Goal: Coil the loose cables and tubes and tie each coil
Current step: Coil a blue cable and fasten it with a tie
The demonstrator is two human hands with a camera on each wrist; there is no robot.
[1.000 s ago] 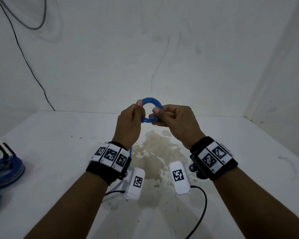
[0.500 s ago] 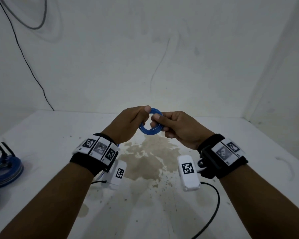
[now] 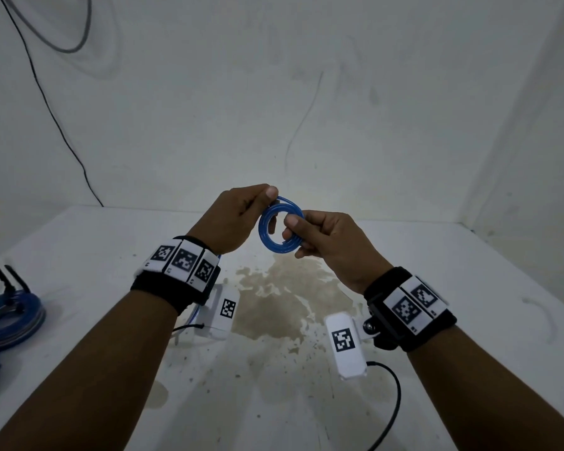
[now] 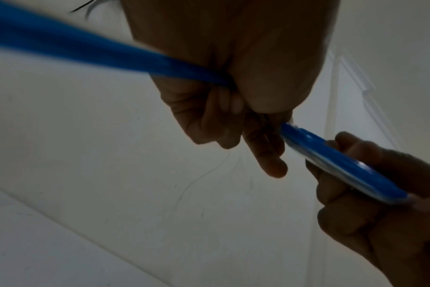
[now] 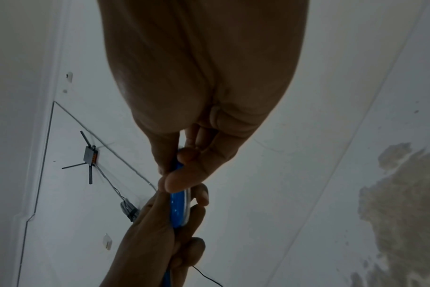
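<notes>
A small coil of blue tube (image 3: 275,234) hangs in the air between both hands, above the white table. My left hand (image 3: 241,219) pinches the coil's upper left with thumb and fingers. My right hand (image 3: 316,237) pinches its right side, thumb on the near face. In the left wrist view the loose tail of the blue tube (image 4: 91,52) runs from my curled left hand (image 4: 236,108) back past the camera, and the coil (image 4: 341,165) shows edge-on. The right wrist view shows the coil (image 5: 179,207) edge-on between my right hand (image 5: 182,174) and the left hand below it.
Tied blue coils (image 3: 17,317) with black tie ends lie at the table's left edge. A brown stain (image 3: 284,301) marks the table (image 3: 469,288) below the hands. A thin black cable (image 3: 46,102) runs down the back wall. The right wrist camera's black cable (image 3: 394,405) trails toward me.
Both hands have moved up and a little right with the coil. The coil has turned so its open face shows more, and my left thumb now sits at its top.
</notes>
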